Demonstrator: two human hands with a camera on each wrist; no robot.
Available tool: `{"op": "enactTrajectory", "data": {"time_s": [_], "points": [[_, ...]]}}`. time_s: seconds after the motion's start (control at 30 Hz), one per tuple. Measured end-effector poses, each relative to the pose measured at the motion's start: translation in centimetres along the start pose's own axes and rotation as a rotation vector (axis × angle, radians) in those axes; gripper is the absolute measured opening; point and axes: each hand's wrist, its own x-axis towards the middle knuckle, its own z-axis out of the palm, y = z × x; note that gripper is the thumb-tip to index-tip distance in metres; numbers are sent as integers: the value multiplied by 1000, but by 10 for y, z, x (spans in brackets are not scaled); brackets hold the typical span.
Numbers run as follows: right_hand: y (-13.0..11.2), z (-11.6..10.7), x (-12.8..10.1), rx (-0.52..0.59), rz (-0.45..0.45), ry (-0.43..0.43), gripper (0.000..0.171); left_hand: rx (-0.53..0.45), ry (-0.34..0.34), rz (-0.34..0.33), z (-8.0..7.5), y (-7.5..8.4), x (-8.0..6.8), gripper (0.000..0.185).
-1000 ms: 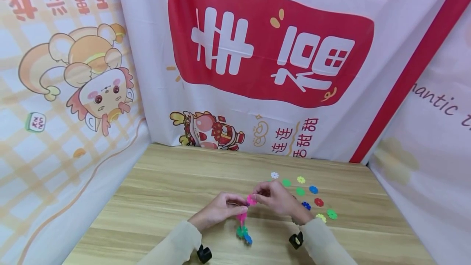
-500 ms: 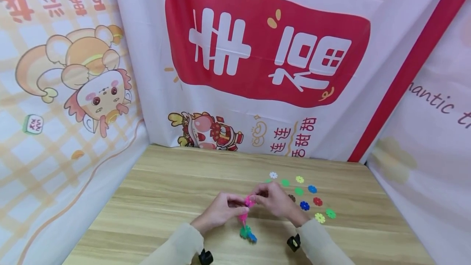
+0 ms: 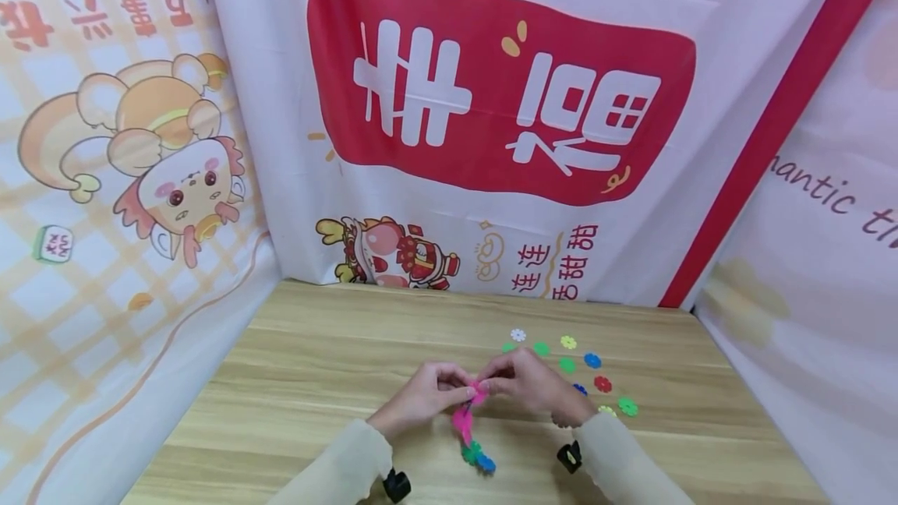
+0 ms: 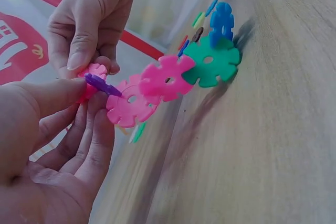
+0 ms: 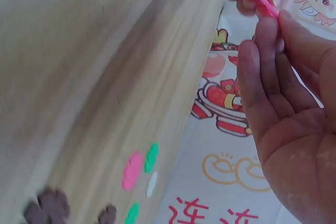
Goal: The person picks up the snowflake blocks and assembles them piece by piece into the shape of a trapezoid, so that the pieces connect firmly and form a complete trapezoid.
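Note:
In the head view a chain of interlocked plastic snowflake discs hangs between both hands above the table. My left hand (image 3: 424,396) pinches its upper part at the purple disc (image 4: 103,85), with the thumb in front. My right hand (image 3: 529,382) pinches the pink end disc (image 4: 95,71), seen edge-on as a pink disc (image 5: 265,1) in the right wrist view. That disc meets the purple one; how deep its slot sits is hidden by fingers. Below follow two pink discs (image 4: 169,78), a green disc (image 4: 212,62) and a blue disc (image 4: 221,23).
Loose snowflake discs lie on the wooden table (image 3: 316,380) to the right, among them a red disc (image 3: 602,384), a white disc (image 3: 517,334) and a green disc (image 3: 627,407). Brown discs (image 5: 47,206) lie nearest the right wrist camera. Printed cloth (image 3: 393,201) hangs behind.
The pink end disc, plain between the hands earlier, is now more covered by fingers, which have drawn together. The chain's green and blue end has swung slightly right and down.

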Motion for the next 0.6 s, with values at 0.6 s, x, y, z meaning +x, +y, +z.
{"op": "enactTrajectory", "data": {"time_s": [0.6], "points": [[78, -72, 41, -358, 196, 141, 31, -16, 46, -56, -8, -8, -6, 19]]}}
